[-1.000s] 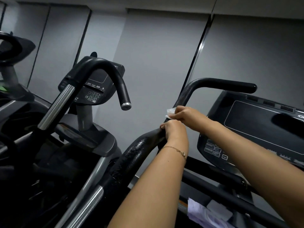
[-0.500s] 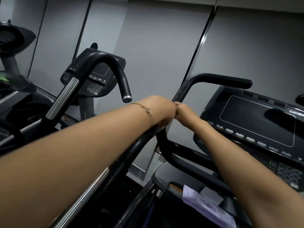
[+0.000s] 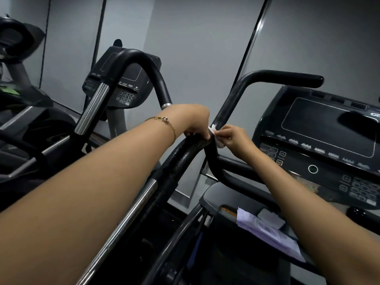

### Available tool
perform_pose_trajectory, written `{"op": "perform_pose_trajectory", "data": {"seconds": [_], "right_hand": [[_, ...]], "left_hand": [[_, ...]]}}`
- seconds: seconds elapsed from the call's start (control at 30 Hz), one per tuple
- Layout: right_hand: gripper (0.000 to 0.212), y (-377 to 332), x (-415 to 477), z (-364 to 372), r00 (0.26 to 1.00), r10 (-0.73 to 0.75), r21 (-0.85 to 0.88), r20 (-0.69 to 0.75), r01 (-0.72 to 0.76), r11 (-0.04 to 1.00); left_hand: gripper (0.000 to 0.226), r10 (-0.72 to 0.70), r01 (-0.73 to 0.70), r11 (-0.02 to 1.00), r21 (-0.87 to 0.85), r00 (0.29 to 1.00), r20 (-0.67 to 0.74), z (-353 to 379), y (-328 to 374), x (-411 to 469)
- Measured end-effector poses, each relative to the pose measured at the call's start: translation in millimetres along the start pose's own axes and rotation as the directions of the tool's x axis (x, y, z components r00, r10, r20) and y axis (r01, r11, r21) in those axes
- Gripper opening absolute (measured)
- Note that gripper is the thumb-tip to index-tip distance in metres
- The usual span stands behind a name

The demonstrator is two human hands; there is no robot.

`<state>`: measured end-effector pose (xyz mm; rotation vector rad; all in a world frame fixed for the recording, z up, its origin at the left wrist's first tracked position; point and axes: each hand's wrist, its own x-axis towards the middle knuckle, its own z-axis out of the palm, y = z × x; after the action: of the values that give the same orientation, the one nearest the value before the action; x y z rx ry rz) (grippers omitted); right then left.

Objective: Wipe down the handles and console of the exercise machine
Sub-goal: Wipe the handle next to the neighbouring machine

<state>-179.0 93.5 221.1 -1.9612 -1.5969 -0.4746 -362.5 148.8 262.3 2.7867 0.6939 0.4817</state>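
The handle (image 3: 185,155) I'm wiping is sitting at the centre of the frame, a black padded bar rising from the lower middle and bending right toward the console (image 3: 320,145), which is filling the right side. At the far left, a dark machine (image 3: 18,44) is standing in the upper corner. Just right of it, a neighbouring console (image 3: 123,79), a chrome tube (image 3: 93,109) and a curved black grip (image 3: 153,70) are showing. My left forearm (image 3: 92,202) is crossing the lower left and hiding much of the bar's lower run, and a gold bracelet (image 3: 164,120) is hanging at the wrist. In the lower right, a purple packet (image 3: 267,233) is lying in the tray (image 3: 213,192) beneath the console. Grey wall panels (image 3: 195,48) with dark seams are closing off the room behind.

My left hand (image 3: 193,120) is gripping the top of the bar, fingers curled over it. Just to its right, my right hand (image 3: 234,138) is pinching a small white wipe (image 3: 219,143) against the bend. The padding is looking glossy and speckled below my left hand. The console is showing a dark blank screen (image 3: 329,128) with keys (image 3: 362,188) below.
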Motion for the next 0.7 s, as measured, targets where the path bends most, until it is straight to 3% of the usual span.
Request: {"op": "perform_pose_trajectory", "data": {"seconds": [0.07, 0.17, 0.3, 0.37, 0.43, 0.5, 0.53, 0.6, 0.7], "right_hand": [[0.023, -1, 5, 2, 1.0, 0.008, -0.068, 0.0, -0.008, 0.998], [0.024, -6, 7, 15, 0.991, 0.061, -0.101, -0.121, -0.073, 0.992], [0.024, -7, -13, 7, 0.992, 0.095, 0.126, -0.083, -0.084, 0.989], [0.027, 5, -11, -8, 0.958, 0.252, 0.265, -0.134, -0.21, 0.941], [0.028, 22, 1, -17, 0.808, 0.558, 0.486, -0.189, -0.417, 0.768], [0.027, 27, 15, -12, 0.671, 0.742, 0.7, 0.006, -0.532, 0.476], [0.024, 23, 19, -6, 0.653, 0.749, 0.74, 0.111, -0.558, 0.377], [0.018, 10, 20, 7, 0.678, 0.7, 0.72, 0.226, -0.6, 0.349], [0.023, -2, 11, 9, 0.716, 0.637, 0.666, 0.285, -0.626, 0.406]], "left_hand": [[0.033, -0.006, 0.006, 1.0, 0.004, 1.0, -0.003, 1, 2, 0], [0.033, -0.021, 0.021, 1.0, -0.004, 1.0, -0.006, 3, 2, 0], [0.034, -0.02, 0.02, 0.999, 0.026, 1.0, -0.006, 1, 7, -2], [0.035, -0.022, 0.022, 0.999, 0.039, 1.0, 0.008, -1, 7, 0], [0.034, -0.032, 0.031, 0.998, 0.046, 0.999, 0.022, -1, 7, 3], [0.033, -0.042, 0.041, 0.998, 0.053, 0.999, 0.027, -1, 6, 6], [0.032, -0.043, 0.042, 0.998, 0.053, 0.999, 0.027, -1, 5, 7], [0.031, -0.039, 0.038, 0.999, 0.037, 0.999, 0.02, 0, 3, 8], [0.031, -0.031, 0.031, 0.999, 0.022, 0.999, 0.01, 1, 3, 5]]}}
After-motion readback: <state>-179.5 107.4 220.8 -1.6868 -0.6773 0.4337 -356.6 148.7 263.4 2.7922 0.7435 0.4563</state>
